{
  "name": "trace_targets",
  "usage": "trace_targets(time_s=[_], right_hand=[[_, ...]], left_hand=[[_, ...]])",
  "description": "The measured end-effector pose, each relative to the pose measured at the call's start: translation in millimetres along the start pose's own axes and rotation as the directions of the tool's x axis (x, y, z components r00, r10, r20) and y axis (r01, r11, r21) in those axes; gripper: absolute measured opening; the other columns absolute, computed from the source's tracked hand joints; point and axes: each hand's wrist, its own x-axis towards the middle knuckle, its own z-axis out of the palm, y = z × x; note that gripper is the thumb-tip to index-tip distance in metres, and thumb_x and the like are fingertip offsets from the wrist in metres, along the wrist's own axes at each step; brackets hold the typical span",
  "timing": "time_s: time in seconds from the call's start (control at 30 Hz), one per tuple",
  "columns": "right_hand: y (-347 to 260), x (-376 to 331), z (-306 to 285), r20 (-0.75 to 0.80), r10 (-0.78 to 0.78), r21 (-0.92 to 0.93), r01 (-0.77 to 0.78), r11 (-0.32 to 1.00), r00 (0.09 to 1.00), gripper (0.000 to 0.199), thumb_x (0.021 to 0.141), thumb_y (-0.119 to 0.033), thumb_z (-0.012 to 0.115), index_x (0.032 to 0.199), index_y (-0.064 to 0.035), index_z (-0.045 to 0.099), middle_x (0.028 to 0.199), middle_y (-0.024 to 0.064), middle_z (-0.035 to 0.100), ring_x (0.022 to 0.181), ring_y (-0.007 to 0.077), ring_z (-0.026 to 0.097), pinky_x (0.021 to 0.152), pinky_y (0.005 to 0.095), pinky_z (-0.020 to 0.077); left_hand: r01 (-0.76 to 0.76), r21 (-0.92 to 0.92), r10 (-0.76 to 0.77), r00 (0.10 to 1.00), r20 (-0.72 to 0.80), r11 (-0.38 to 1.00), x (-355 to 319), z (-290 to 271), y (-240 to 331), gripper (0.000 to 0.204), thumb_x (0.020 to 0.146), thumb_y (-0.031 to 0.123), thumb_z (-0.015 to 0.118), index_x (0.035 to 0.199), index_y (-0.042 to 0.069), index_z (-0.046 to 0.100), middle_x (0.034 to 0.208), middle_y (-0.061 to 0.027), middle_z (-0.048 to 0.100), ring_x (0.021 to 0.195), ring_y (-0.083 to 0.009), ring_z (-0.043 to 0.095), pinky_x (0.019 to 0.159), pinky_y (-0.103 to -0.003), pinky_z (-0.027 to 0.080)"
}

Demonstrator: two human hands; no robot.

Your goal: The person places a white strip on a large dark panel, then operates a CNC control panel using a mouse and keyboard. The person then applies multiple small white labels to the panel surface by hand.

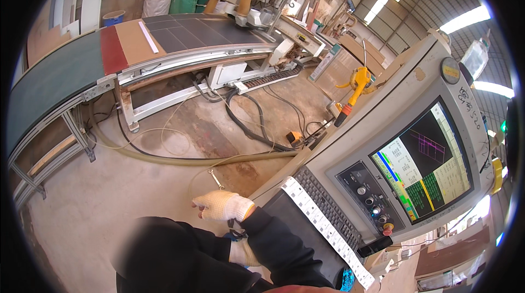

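Note:
My right hand (221, 205) wears a pale knit glove and hangs over the concrete floor, just left of the console's keyboard (322, 211). Its fingers are curled, and a small dark and blue object (234, 230) shows under the wrist; whether the hand grips it is unclear. My left hand (243, 253), also gloved, is mostly hidden between my dark sleeves below the right wrist. Beside me on the right stands a grey control console (383, 112) with a lit screen (424, 164), knobs and a red button (388, 229).
A long flat-bed cutting machine (180, 36) with a conveyor table (54, 74) spans the back left. Hoses and cables (240, 123) trail across the floor (109, 194). A yellow air tool (358, 82) hangs by the console. A small wrench (216, 178) lies on the floor.

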Motion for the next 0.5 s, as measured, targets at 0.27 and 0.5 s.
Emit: trace_targets(time_s=[0.27, 0.5], right_hand=[[0.0, 0.3, 0.4, 0.001, -0.008, 0.01, 0.008, 1.0, 1.0, 0.04, 0.094, -0.026, 0.066, 0.13, -0.0082, 0.065, 0.106, 0.0139, 0.074, 0.102, 0.0348, 0.07, 0.088, 0.043, 0.0531], [0.2, -0.9, 0.3, -0.007, -0.032, 0.037, 0.032, 0.999, 0.999, 0.038, 0.093, -0.021, 0.065, 0.128, -0.0057, 0.065, 0.104, 0.0123, 0.074, 0.101, 0.0335, 0.07, 0.089, 0.0413, 0.0527]], left_hand=[[0.015, -0.016, -0.015, 1.0, 0.002, 1.0, 2.5, -9.8, 3.7, 0.041, 0.111, 0.023, 0.043, 0.148, 0.006, 0.051, 0.152, -0.0107, 0.051, 0.145, -0.0173, 0.042, 0.121, -0.029, 0.03], [0.027, -0.039, -0.027, 1.0, -0.003, 0.999, 7.3, -18.5, 10.0, 0.041, 0.111, 0.023, 0.045, 0.147, 0.005, 0.052, 0.15, -0.011, 0.053, 0.144, -0.0179, 0.043, 0.121, -0.029, 0.032]])
